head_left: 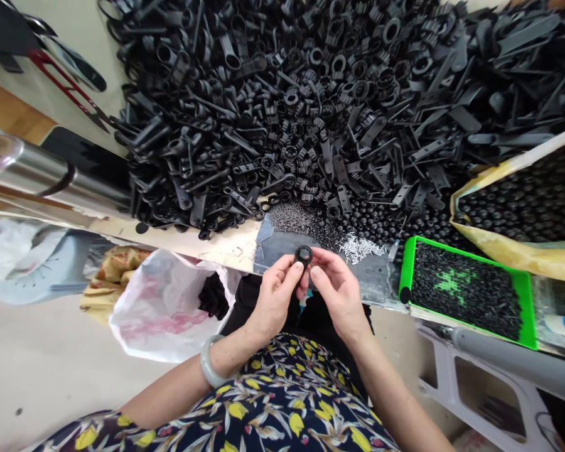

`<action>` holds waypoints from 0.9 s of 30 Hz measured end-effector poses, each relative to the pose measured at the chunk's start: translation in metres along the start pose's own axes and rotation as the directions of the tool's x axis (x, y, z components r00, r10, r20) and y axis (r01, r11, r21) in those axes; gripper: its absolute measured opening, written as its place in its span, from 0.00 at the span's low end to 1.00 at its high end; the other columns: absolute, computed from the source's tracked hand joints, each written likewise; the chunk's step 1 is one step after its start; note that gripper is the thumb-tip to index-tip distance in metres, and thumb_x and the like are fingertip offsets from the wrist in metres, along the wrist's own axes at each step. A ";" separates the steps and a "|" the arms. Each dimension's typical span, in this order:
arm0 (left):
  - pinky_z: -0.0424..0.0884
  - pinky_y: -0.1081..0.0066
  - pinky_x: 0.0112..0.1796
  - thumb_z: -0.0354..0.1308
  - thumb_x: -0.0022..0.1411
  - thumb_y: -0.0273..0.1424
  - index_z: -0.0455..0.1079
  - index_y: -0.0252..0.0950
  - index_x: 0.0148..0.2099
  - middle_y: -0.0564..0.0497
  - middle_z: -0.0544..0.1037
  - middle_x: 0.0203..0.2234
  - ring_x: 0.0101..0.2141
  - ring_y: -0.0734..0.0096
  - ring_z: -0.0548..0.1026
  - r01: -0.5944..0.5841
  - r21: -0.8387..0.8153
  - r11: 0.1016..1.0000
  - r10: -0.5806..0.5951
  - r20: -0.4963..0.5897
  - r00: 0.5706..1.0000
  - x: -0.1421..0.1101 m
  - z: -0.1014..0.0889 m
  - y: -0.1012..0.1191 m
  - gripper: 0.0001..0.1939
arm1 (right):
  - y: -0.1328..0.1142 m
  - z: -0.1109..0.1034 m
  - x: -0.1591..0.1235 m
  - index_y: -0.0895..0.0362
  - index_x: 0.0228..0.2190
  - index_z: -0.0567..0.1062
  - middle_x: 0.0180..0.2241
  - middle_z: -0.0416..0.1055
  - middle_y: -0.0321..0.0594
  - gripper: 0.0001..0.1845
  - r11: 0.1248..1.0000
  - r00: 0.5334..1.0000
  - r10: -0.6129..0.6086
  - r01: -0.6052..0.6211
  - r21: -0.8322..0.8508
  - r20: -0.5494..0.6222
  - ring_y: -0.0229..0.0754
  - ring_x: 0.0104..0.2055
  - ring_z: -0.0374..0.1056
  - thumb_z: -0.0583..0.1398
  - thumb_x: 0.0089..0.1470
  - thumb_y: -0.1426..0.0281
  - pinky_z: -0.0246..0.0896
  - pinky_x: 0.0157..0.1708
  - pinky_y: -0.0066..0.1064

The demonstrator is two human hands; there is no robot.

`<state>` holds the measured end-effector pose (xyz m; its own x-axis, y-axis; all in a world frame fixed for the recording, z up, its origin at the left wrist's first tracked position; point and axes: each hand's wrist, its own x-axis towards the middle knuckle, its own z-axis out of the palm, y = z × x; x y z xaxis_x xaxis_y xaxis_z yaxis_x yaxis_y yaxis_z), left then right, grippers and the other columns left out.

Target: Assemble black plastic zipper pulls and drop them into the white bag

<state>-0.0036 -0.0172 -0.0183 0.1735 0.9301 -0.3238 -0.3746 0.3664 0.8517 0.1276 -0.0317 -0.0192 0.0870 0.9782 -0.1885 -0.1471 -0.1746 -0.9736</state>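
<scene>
A small black plastic ring-shaped part is held up between my two hands, just off the table's front edge. My left hand pinches it from the left, the thumb lying against its lower side. From the right, my right hand closes on the same part with thumb and curled fingers; some of its fingertips are hidden behind it. Just beyond lie a heap of tiny grey metal pieces, a pile of small silver pins and loose round black beads.
A large heap of black plastic parts covers the back. On the right stand a green tray of small black pieces and an open sack of black balls. A metal flask lies left; a white plastic bag hangs below.
</scene>
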 end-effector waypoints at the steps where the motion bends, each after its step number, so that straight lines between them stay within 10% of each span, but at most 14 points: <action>1: 0.64 0.78 0.27 0.62 0.70 0.39 0.73 0.36 0.41 0.57 0.71 0.24 0.24 0.79 0.67 0.010 -0.042 0.999 -0.010 -0.008 1.000 0.001 0.000 0.002 0.11 | 0.000 0.000 0.003 0.50 0.54 0.75 0.48 0.78 0.42 0.21 0.999 0.999 0.005 -0.006 0.034 0.041 0.45 0.47 0.76 0.65 0.63 0.57 0.76 0.48 0.40; 11: 0.63 0.61 0.63 0.65 0.68 0.39 0.75 0.38 0.50 0.46 0.85 0.45 0.57 0.62 0.77 -0.058 -0.167 0.984 0.040 -0.111 0.993 0.001 -0.005 0.027 0.13 | 0.006 0.008 -0.003 0.47 0.57 0.71 0.55 0.74 0.42 0.24 0.987 0.984 0.018 0.010 -0.160 0.176 0.45 0.52 0.74 0.66 0.62 0.57 0.74 0.50 0.39; 17: 0.72 0.71 0.53 0.69 0.64 0.37 0.76 0.40 0.55 0.47 0.78 0.59 0.53 0.67 0.77 -0.068 -0.070 0.995 0.058 -0.143 0.988 -0.004 -0.018 0.022 0.19 | -0.009 0.015 0.002 0.50 0.50 0.78 0.44 0.74 0.40 0.13 0.893 0.947 -0.070 0.200 -0.403 0.314 0.40 0.38 0.72 0.59 0.69 0.61 0.71 0.37 0.32; 22: 0.77 0.69 0.39 0.71 0.61 0.38 0.76 0.36 0.47 0.43 0.84 0.45 0.43 0.60 0.82 0.000 -0.030 1.000 0.000 0.019 1.000 -0.013 -0.029 0.024 0.16 | -0.018 0.022 -0.009 0.49 0.55 0.77 0.48 0.75 0.43 0.17 0.840 0.908 -0.240 0.372 -0.395 0.343 0.45 0.49 0.72 0.56 0.70 0.68 0.71 0.50 0.37; 27: 0.74 0.74 0.31 0.71 0.61 0.37 0.74 0.38 0.48 0.47 0.85 0.40 0.36 0.66 0.82 -0.033 -0.046 0.998 0.031 -0.053 0.998 -0.013 -0.030 0.014 0.16 | -0.008 0.028 -0.020 0.51 0.40 0.82 0.38 0.74 0.41 0.13 0.856 0.938 -0.275 0.339 -0.390 0.210 0.44 0.46 0.71 0.57 0.69 0.70 0.71 0.50 0.37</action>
<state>-0.0382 -0.0232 -0.0146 0.1135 0.9410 -0.3188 -0.4218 0.3361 0.8421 0.0991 -0.0465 -0.0040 -0.0851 0.9893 0.1183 0.2881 0.1381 -0.9476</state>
